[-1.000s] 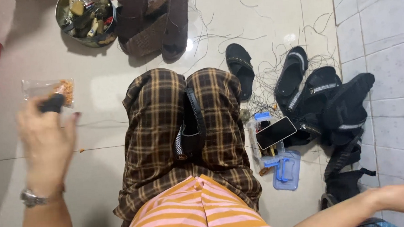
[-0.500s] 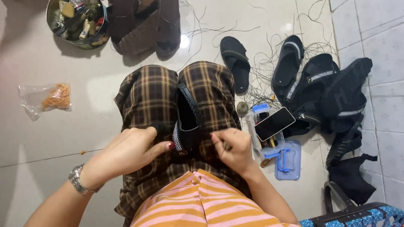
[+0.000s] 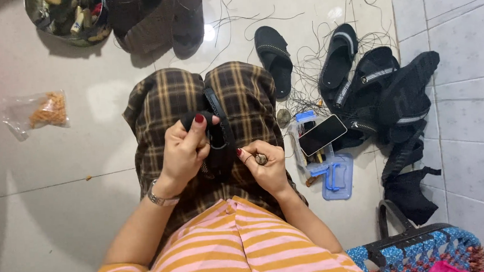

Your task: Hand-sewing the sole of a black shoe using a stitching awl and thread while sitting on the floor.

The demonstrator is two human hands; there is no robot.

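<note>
My left hand (image 3: 184,151) grips the black sandal (image 3: 215,133) lying on my lap. Just right of the sandal, my right hand (image 3: 265,165) is curled, fingertips pinched at its edge. Farther right lies a phone (image 3: 322,135).

Sandal (image 3: 218,133) on lap between both hands, phone (image 3: 322,135) on box (image 3: 334,176) to the right

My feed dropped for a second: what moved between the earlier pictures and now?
Both hands came in from the sides to the lap. The left hand now grips the black sandal lying between the knees; the right hand pinches at its strap edge. The phone, clear plastic box and loose sandals on the floor stayed put.
</note>
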